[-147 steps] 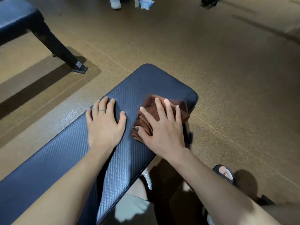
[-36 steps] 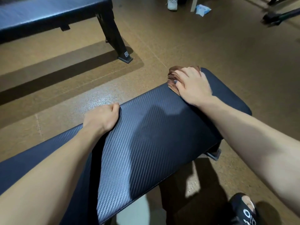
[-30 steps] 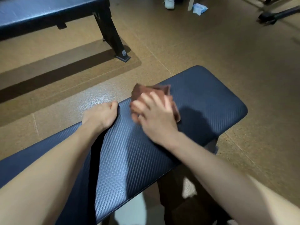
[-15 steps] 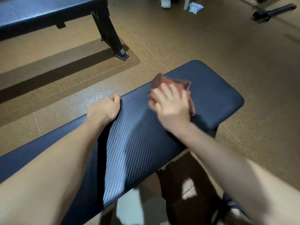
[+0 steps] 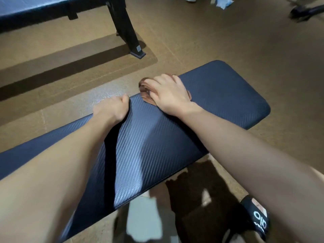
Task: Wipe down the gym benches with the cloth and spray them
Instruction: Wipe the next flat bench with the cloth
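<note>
We see no container holding anything here; what we have is a padded bench (image 5: pixel 175 137) running from 8 o'clock toward 2 o'clock, a long flat slab with rounded corners, covered in dark navy vinyl embossed with a fine carbon-weave pattern that catches a pale sheen near the centre.

At about 12 o'clock from the middle of the pad, on its far edge, our right hand (image 5: pixel 168 94) presses a brown cloth (image 5: pixel 146 92) against the rim. The fingers curl over the edge onto the cloth, which is soft, bunched in folds and mostly hidden under the palm. At 10 o'clock our left hand (image 5: pixel 111 109) grips the same far edge, fingers wrapped over it out of sight, thumb lying on top of the vinyl.

The floor (image 5: pixel 228 41) is a speckled tan rubber. At 11 o'clock stands a second bench (image 5: pixel 52 6), blue-topped, on an angular black metal leg (image 5: pixel 126 32). At 1 o'clock, at the frame's top, lies a crumpled pale blue rag (image 5: pixel 223 1). At 5 o'clock we see a black slide sandal (image 5: pixel 257 220) with white lettering.
</note>
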### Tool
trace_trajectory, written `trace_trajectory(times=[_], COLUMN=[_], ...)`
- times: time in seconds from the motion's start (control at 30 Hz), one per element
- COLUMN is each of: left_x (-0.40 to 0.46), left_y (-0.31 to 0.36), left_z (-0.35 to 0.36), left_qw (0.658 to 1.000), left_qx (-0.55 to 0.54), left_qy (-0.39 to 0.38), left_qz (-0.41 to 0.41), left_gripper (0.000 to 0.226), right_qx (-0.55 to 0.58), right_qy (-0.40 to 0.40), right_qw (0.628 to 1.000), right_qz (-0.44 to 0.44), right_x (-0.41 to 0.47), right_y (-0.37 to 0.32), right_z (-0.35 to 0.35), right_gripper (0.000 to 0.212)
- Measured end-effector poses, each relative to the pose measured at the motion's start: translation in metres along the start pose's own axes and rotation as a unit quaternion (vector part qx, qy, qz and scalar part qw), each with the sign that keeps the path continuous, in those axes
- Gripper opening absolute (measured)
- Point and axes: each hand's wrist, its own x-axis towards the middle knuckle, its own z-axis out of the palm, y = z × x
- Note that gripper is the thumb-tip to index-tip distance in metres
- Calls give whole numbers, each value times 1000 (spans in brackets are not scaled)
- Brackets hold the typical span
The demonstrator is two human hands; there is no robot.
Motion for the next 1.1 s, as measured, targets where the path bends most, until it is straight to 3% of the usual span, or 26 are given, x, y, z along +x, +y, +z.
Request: trace_trajectory(times=[0.13,0.23,0.33,0.5,0.67,0.8,0.9,0.97,1.03,1.1], left_x=[3,10,9,-9,-14,-34,-66,-89,-108,-128], left_y=[5,34,84,132,133,162,200,228,256,282], left_z=[-3,-4,-1,14,12,-9,-33,-56,-88,-130], left_qw=[1000,998,992,992,994,987,976,970,966,931], left_qx=[-11,-54,-81,42,38,133,156,91,-63,-265], left_qy=[-9,14,-8,-29,-39,-64,-69,-101,-168,-232], left_qz=[-14,26,98,116,98,62,137,202,186,92], left_gripper=[58,53,74,103,107,104,101,102,99,75], right_qx=[5,-6,-12,-28,-52,-67,34,203,371,459], right_qy=[34,51,66,80,51,6,-95,-109,-95,-73], right_qw=[997,994,990,974,956,957,951,915,845,798], right_qz=[66,92,122,208,285,281,291,330,373,383], right_x=[4,-10,-26,-61,-102,-143,-154,-154,-151,-147], right_y=[64,108,141,178,173,164,169,170,165,152], right_z=[-5,-13,-22,-29,-34,-57,-93,-133,-182,-229], right_gripper=[39,38,38,42,41,44,39,36,36,34])
